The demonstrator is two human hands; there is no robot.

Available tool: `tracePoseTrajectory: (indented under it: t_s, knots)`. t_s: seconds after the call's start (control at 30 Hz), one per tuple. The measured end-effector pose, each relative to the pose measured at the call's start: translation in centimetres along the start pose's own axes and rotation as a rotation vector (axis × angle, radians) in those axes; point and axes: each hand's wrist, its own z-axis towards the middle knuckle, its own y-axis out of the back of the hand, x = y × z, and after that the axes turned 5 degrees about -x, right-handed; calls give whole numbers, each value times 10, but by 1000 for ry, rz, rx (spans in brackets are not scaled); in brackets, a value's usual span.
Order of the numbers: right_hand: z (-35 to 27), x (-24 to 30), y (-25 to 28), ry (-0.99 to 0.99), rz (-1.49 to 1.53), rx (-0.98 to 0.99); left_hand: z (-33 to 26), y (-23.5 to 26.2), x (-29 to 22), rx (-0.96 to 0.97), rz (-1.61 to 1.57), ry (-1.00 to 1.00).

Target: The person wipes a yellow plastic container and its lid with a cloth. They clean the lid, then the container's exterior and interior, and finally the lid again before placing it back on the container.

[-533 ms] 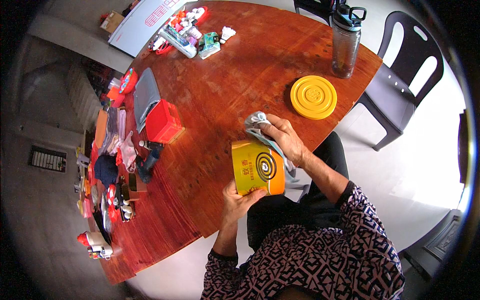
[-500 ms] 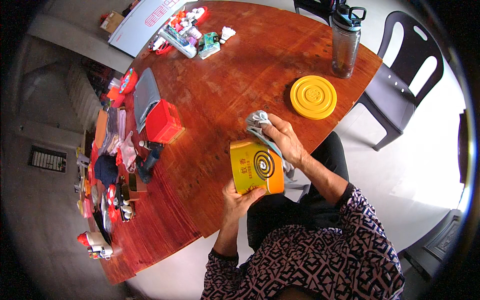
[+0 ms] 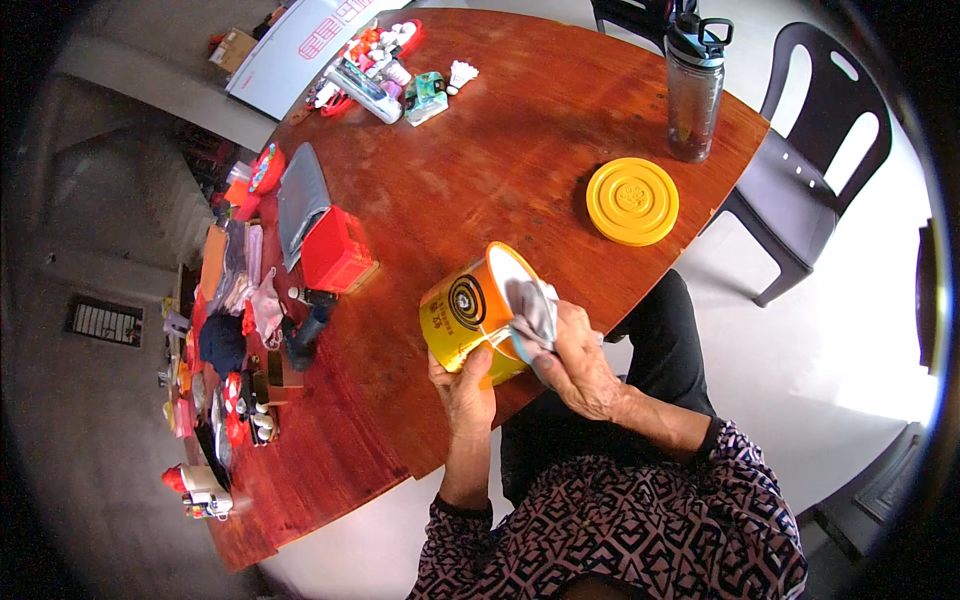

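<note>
A large reddish-brown wooden table [image 3: 520,150] fills most of the room, standing on a pale floor [image 3: 860,330] washed with bright light. A dark plastic chair [image 3: 810,150] is drawn up at its far right edge

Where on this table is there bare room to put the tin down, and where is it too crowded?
Bare wood lies in the middle of the table, between the red box, the yellow lid and the orange tin held by the left hand. More lies beyond the lid, left of the water bottle. The left edge and far end are crowded with small items.
</note>
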Motion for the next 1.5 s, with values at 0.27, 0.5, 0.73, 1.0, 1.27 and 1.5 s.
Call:
tracePoseTrajectory:
  t_s: [0.27, 0.5, 0.73, 1.0, 1.27, 1.5]
  knots:
    - [23, -23, 18, -512, 460, -341, 3, 0, -3, -89, -160, 162]
    - [59, -44, 12, -482, 498, -92, -10, -5, -5, 28, -102, 168]
    - [18, -41, -8, -899, 828, -163, -9, -8, -4, -142, -19, 90]
    - [8, -1, -16, -883, 1034, -137, 3, -16, 0, -135, 196, -142]
    - [4, 31, -14, -198, 126, -88, -8, -13, 23, -21, 427, -226]
    - [32, 15, 17, 38, -131, -119, -9, 2, 27, 354, 904, -550]
